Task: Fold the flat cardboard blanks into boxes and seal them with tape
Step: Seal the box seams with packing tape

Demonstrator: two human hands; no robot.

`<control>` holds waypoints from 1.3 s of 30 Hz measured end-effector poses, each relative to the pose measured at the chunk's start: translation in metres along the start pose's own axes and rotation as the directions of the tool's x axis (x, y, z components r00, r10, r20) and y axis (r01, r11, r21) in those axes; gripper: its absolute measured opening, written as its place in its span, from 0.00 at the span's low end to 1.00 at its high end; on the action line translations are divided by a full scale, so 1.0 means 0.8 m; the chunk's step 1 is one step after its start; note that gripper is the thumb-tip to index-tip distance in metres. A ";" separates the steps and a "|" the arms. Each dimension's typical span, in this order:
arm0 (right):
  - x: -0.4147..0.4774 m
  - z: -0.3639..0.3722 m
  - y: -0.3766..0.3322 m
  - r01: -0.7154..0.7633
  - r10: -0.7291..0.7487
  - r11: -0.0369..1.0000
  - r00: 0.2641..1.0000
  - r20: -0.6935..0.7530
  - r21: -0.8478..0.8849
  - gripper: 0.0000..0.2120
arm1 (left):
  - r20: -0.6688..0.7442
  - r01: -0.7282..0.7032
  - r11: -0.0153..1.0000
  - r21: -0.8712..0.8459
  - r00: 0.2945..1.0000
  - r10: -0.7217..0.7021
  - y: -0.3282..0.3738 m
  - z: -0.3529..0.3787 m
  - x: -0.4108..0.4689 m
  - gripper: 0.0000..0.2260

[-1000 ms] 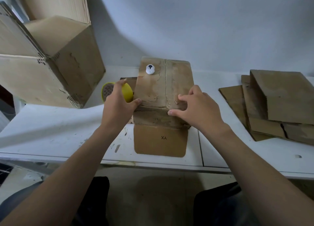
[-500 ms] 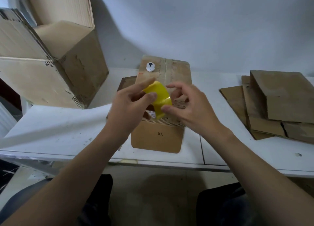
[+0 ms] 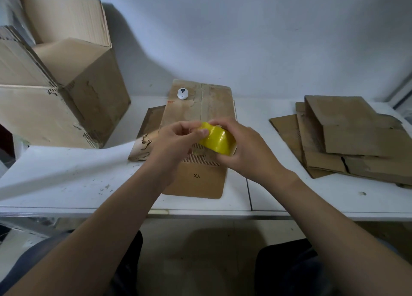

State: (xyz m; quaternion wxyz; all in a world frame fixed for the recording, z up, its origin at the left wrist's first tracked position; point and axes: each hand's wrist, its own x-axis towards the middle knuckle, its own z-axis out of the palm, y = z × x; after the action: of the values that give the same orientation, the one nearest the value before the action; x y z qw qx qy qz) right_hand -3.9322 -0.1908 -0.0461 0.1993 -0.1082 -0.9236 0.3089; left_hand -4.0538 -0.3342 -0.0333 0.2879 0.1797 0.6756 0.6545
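Observation:
A folded brown cardboard box [image 3: 200, 108] lies on the white table [image 3: 66, 179], its open front flap marked "XY" [image 3: 196, 179] pointing toward me. Just above the box, my right hand [image 3: 247, 153] grips a yellow tape roll [image 3: 217, 139] from the right side. My left hand [image 3: 176, 142] pinches the roll's left edge with thumb and fingertips. A small white round object [image 3: 182, 93] sits on the box's far end. Part of the box's front is hidden behind both hands.
A large open cardboard carton [image 3: 58, 99] stands tilted at the back left. A stack of flat cardboard blanks [image 3: 347, 137] lies on the right. Another torn flat piece [image 3: 145, 139] pokes out under the box's left side. The wall is close behind.
My left hand picked the yellow tape roll up from the left of the box and brought it over the box. My right hand left the box top and took hold of the roll.

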 end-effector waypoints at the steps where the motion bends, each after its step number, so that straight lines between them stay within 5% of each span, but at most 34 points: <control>1: 0.000 -0.004 0.002 0.014 -0.014 0.999 1.000 0.012 -0.036 0.32 | 0.003 0.018 1.000 -0.016 1.000 -0.018 -0.001 -0.001 0.001 0.04; 12: -0.007 -0.024 0.027 0.251 -0.253 0.964 0.967 -0.013 -0.088 0.27 | -0.067 -0.087 0.996 0.005 0.994 0.087 0.002 -0.003 0.000 0.06; 19: -0.009 -0.050 0.073 0.256 -0.261 0.943 0.965 0.006 -0.214 0.25 | -0.269 -0.052 0.978 -0.201 0.963 -0.004 0.011 -0.027 0.010 0.10; 39: -0.019 -0.060 0.109 0.318 -0.299 0.890 0.948 0.108 -0.328 0.24 | -0.373 -0.083 0.975 -0.208 0.928 -0.001 -0.011 -0.061 -0.001 0.10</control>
State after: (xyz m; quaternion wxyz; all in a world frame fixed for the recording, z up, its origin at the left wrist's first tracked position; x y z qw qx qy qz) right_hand -3.8911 -0.1020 -0.0690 0.1987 0.0152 -0.9736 0.1113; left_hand -4.0828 -0.3736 -0.0430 0.1593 0.0340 0.6372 0.7533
